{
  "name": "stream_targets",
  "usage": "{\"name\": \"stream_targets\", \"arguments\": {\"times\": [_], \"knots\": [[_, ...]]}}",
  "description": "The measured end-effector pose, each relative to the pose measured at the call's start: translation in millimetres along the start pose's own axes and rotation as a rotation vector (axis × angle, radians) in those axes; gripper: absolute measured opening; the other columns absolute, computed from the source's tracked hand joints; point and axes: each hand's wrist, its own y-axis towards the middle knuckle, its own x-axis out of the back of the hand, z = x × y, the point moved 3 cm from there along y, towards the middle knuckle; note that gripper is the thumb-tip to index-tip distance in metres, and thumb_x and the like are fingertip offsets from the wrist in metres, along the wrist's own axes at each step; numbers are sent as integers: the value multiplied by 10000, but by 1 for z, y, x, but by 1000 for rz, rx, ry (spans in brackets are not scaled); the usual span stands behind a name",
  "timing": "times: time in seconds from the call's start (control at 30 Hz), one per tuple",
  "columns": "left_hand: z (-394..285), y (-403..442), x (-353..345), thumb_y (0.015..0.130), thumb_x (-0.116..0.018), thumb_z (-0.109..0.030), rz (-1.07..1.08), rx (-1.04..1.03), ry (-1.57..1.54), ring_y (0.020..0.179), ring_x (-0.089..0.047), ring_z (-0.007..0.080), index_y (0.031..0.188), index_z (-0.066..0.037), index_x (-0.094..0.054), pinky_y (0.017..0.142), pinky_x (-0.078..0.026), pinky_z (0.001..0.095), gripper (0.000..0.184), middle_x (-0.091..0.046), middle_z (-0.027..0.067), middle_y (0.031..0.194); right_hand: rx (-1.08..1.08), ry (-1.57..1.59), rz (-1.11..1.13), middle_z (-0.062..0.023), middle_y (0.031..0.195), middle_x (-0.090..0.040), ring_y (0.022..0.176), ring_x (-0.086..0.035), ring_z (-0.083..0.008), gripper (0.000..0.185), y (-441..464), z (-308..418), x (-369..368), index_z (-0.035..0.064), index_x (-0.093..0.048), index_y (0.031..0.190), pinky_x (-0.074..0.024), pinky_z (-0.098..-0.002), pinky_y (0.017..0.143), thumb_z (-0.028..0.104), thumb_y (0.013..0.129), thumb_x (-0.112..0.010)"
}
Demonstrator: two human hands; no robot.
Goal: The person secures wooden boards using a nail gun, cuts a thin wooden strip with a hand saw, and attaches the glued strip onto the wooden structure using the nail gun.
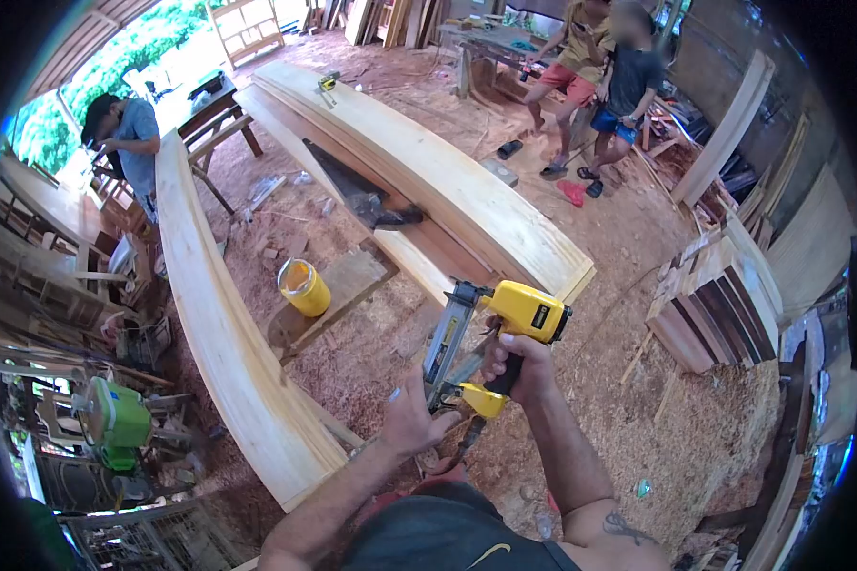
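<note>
Sawdust-strewn floor [628,409] lies open to the right, and a narrower gap runs between the long left plank [224,343] and the plank stack [448,167]; the stack's near end stops just beyond the tool, while the left plank's near end lies by the left forearm; low table [367,273] with yellow bucket [304,288] in the gap. Right hand [524,369], forearm angled up and forward, has its grip wrapped round the black handle of the yellow nail gun [527,311], held up before the torso. Left hand [414,417] lower, fingers upward beside the magazine's bottom end; whether its grip closes there, cannot tell. Nose points to the wearer's left, magazine's long axis sloping down-left toward the body
</note>
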Motion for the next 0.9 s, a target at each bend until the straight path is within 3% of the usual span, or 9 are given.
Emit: {"name": "stream_targets", "arguments": {"times": [0.17, 0.37, 0.47, 0.67, 0.73, 0.77, 0.8, 0.9], "knots": [[-3, 9, 7, 684, -865, -241, 115, 78, -17, 1138, -616, 528, 1521, 102, -168, 950, -533, 524, 1142, -527, 371, 1296, -77, -45, 26, -21, 650, -522, 555, -515, -161, 329, 1, -11, 2, 46, -603, 1124, -481, -366, 590, 152, 823, -685], [8, 5, 5, 710, -870, -276, 104, 6, 21, 1219, -577, 528, 1537, 112, -122, 1002, -510, 521, 1180, -493, 378, 1351, -148, -15, 80, -36, 646, -532, 557, -529, -173, 350, -1, -28, 7, 17, -596, 1144, -502, -388, 606, 135, 819, -656], [2, 3, 9, 713, -843, -303, 118, 57, -24, 1044, -635, 538, 1532, 85, -179, 898, -543, 553, 1124, -543, 366, 1259, -170, -18, 53, -42, 658, -543, 563, -541, -179, 329, 0, -31, 8, 17, -596, 1122, -520, -393, 620, 131, 820, -659], [30, 9, -1, 790, -847, -372, 110, 47, -99, 1373, -463, 480, 1576, 56, -177, 1140, -405, 488, 1118, -422, 339, 1489, -133, -66, -193, -51, 690, -579, 574, -589, -190, 207, 55, -41, 53, 40, -605, 996, -539, -385, 575, 129, 828, -687], [41, -12, -1, 802, -852, -364, 86, 129, -64, 1390, -462, 445, 1584, 53, -190, 1162, -387, 468, 1107, -410, 313, 1512, -142, -76, -230, -64, 709, -601, 575, -605, -199, 180, 83, -34, 63, 34, -611, 977, -550, -372, 537, 111, 830, -682], [46, -24, -1, 807, -855, -360, 79, 168, -48, 1399, -462, 428, 1588, 51, -196, 1173, -377, 459, 1101, -404, 300, 1524, -10, -239, -219, -75, 717, -617, 561, -611, -194, 183, 95, -26, 68, 14, -614, 972, -557, -351, 538, 95, 820, -675], [38, -36, 9, 849, -827, -338, 73, 115, 55, 1375, -492, 396, 1556, 20, -327, 1149, -407, 451, 937, -441, 272, 1502, 25, -275, -201, -76, 715, -624, 548, -615, -192, 183, 102, -17, 63, 3, -620, 966, -555, -345, 528, 91, 816, -674], [29, -73, 33, 902, -791, -248, 187, 185, -141, 1250, -604, 300, 1471, -5, -475, 1050, -499, 395, 695, -574, 219, 1383, 92, -587, -136, -86, 713, -642, 519, -617, -189, 173, 127, 10, 47, -24, -633, 944, -539, -336, 500, 85, 814, -663]]}}
